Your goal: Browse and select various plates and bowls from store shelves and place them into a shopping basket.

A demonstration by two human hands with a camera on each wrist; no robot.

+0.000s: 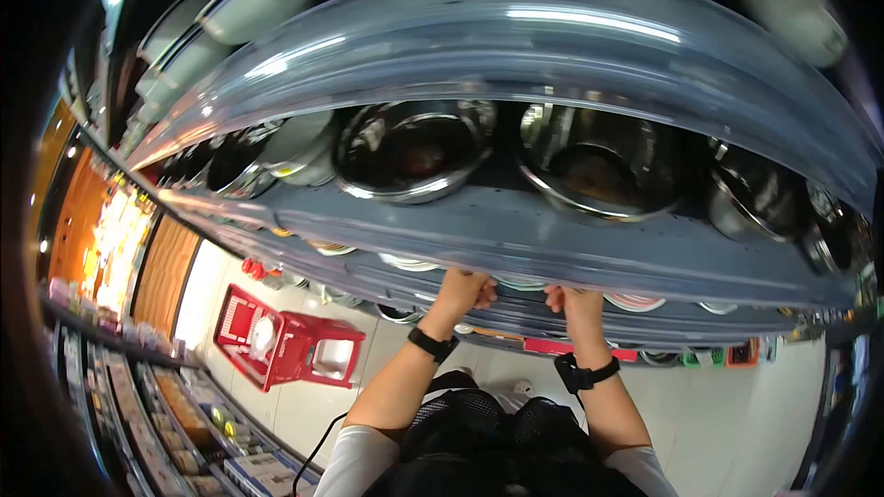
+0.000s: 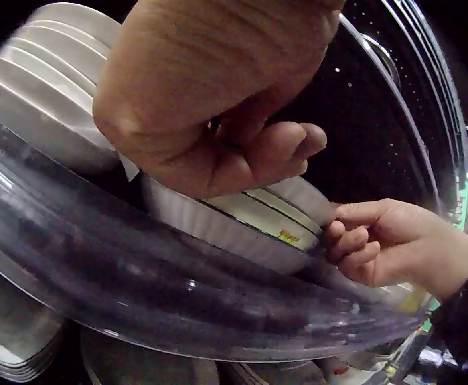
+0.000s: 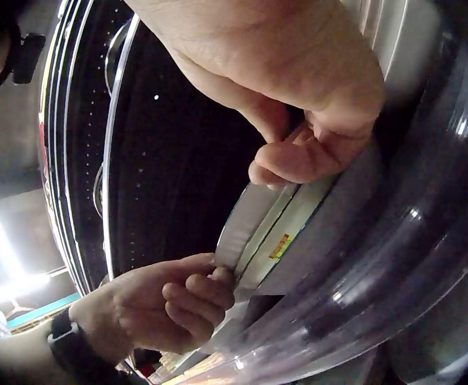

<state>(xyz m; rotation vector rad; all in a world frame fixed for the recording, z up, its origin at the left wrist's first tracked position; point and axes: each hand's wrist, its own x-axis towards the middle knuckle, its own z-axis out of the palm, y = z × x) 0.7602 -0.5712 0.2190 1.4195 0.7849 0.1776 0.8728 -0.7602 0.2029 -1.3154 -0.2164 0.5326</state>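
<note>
Both hands are at a stack of plates (image 2: 278, 220) on the shelf below the metal bowls. The stack has a pale fluted side, thin dark rim lines and a small yellow-and-red mark. My left hand (image 1: 465, 293) curls its fingers at one side of the stack, pinching the rim. Opposite it, my right hand (image 1: 576, 306) pinches the other side between thumb and curled fingers. Only a sliver of the plates shows in the head view, between the hands. A clear shelf lip (image 2: 178, 289) runs along the front of the stack.
Shiny metal bowls (image 1: 419, 152) line the shelf above, with white bowls (image 1: 262, 0) higher up. Another pale stack of dishes (image 2: 53, 88) stands beside the left hand. On the floor at left is a red shopping cart (image 1: 308, 350). Behind runs another stocked shelf (image 1: 157, 396).
</note>
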